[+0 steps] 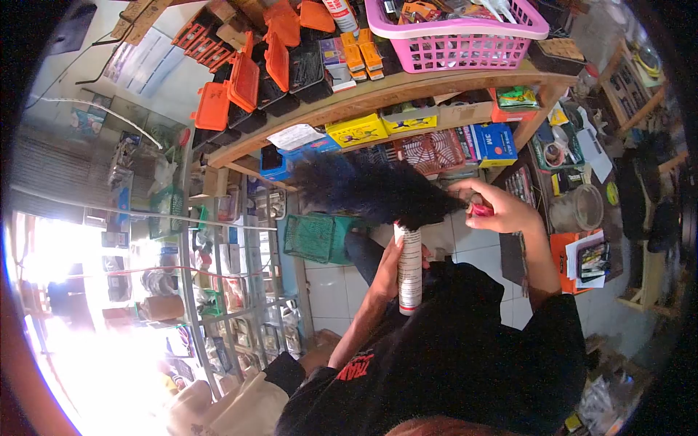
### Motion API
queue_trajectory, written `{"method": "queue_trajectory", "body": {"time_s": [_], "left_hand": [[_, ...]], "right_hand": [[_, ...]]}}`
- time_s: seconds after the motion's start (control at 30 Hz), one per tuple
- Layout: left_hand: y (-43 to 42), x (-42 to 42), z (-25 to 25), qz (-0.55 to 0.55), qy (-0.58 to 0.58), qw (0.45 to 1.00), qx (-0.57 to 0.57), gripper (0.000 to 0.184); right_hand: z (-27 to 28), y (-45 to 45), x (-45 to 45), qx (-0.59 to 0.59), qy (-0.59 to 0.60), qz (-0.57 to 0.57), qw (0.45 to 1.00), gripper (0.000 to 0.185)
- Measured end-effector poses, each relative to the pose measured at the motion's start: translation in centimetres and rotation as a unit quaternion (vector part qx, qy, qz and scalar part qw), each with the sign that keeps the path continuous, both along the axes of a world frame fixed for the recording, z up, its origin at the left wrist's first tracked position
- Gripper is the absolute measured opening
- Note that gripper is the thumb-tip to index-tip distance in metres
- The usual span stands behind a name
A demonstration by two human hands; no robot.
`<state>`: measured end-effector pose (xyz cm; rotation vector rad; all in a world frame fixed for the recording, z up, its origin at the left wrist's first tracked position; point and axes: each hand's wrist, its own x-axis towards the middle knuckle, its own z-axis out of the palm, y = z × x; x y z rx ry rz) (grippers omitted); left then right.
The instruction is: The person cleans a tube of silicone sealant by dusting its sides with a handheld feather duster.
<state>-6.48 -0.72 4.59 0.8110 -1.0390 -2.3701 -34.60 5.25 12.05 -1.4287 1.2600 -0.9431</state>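
Note:
A black feather duster [356, 187] stretches across the middle of the head view, its bushy end pointing left. My right hand [494, 206] is closed around its red handle [480, 210]. Lower down, my left hand [392, 263] grips a white spray can [410, 280] covered in small print, with a red rim at the end closest to me. The duster's feathers cover the can's far end and seem to touch it. Part of my left hand's fingers is hidden behind the can.
Ahead stands a wooden shelf [407, 89] bearing a pink basket [465, 51], orange-lidded boxes [249, 80] and another spray can [340, 14]. Yellow boxes [356, 131] fill its lower level. A green crate [318, 238] sits left of my hands, beside a glass display case [240, 320].

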Motion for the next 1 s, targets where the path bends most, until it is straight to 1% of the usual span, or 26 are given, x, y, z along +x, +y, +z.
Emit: {"method": "queue_trajectory", "body": {"time_s": [0.03, 0.07, 0.13, 0.23, 0.3, 0.33, 0.37, 0.43, 0.47, 0.63, 0.73, 0.77, 0.83, 0.87, 0.9, 0.97, 1.0], "left_hand": [[0.0, 0.2, 0.3, 0.006, 0.010, 1.000, 0.007, 0.047], [0.1, 0.3, 0.4, 0.010, 0.020, 1.000, 0.016, 0.044], [0.3, 0.5, -0.3, 0.017, 0.035, 0.999, 0.012, 0.044], [0.3, 0.3, 0.1, 0.022, 0.043, 0.999, 0.009, 0.043], [0.3, 0.1, 0.3, 0.016, 0.048, 0.999, 0.010, 0.043], [0.2, 0.1, 0.2, 0.009, 0.053, 0.998, 0.012, 0.043], [0.1, 0.0, 0.0, 0.002, 0.059, 0.998, 0.013, 0.042], [0.1, 0.0, -0.8, -0.005, 0.027, 1.000, 0.015, 0.052], [0.1, 0.0, -1.0, -0.010, 0.010, 1.000, 0.016, 0.057], [0.1, -0.5, -0.5, -0.005, 0.001, 1.000, 0.000, 0.058], [0.1, -0.7, -0.4, -0.011, -0.016, 1.000, -0.017, 0.058], [0.1, -0.7, -0.3, -0.014, -0.024, 0.999, -0.026, 0.058], [-0.2, -0.3, 0.0, -0.028, 0.015, 0.999, 0.003, 0.049], [-0.3, -0.2, 0.1, -0.036, 0.034, 0.999, 0.019, 0.046], [-0.3, -0.2, 0.1, -0.037, 0.032, 0.999, 0.016, 0.047], [-0.3, -0.2, 0.1, -0.039, 0.030, 0.999, 0.008, 0.049], [-0.1, -0.4, 0.4, -0.029, 0.008, 1.000, -0.009, 0.052]], "right_hand": [[-0.2, 0.0, -0.3, 0.031, -0.016, 0.024, 0.999, 0.062], [-0.3, 0.0, -0.5, 0.024, -0.025, 0.013, 0.999, 0.055], [-0.7, 0.0, -0.6, 0.009, -0.045, -0.007, 0.999, 0.043], [-0.7, -0.1, -1.6, 0.076, 0.031, -0.007, 0.997, 0.022], [-1.0, 0.1, -1.9, 0.054, 0.045, -0.012, 0.997, 0.017], [-1.1, 0.2, -2.1, 0.043, 0.052, -0.016, 0.998, 0.018], [-0.8, 0.2, -2.2, 0.070, 0.049, -0.014, 0.996, 0.019], [-0.1, 0.5, -2.4, 0.125, 0.043, -0.011, 0.991, 0.022], [-0.2, 0.5, -2.4, 0.151, 0.021, 0.006, 0.988, 0.024], [-0.8, 0.4, -2.4, 0.261, -0.075, 0.109, 0.956, 0.033], [-2.0, 0.1, -3.2, 0.255, -0.095, 0.114, 0.956, 0.038], [-2.4, 0.1, -3.2, 0.256, -0.108, 0.094, 0.956, 0.034], [-2.0, -0.1, -2.5, 0.125, -0.001, 0.001, 0.992, 0.031], [-1.7, -0.2, -2.1, 0.059, 0.054, -0.047, 0.996, 0.030], [-1.1, -0.5, -2.2, 0.009, 0.103, -0.068, 0.992, 0.031], [-0.5, -0.6, -1.6, -0.037, 0.124, -0.090, 0.987, 0.031], [-0.4, -0.6, -1.3, -0.060, 0.135, -0.099, 0.984, 0.030]]}}
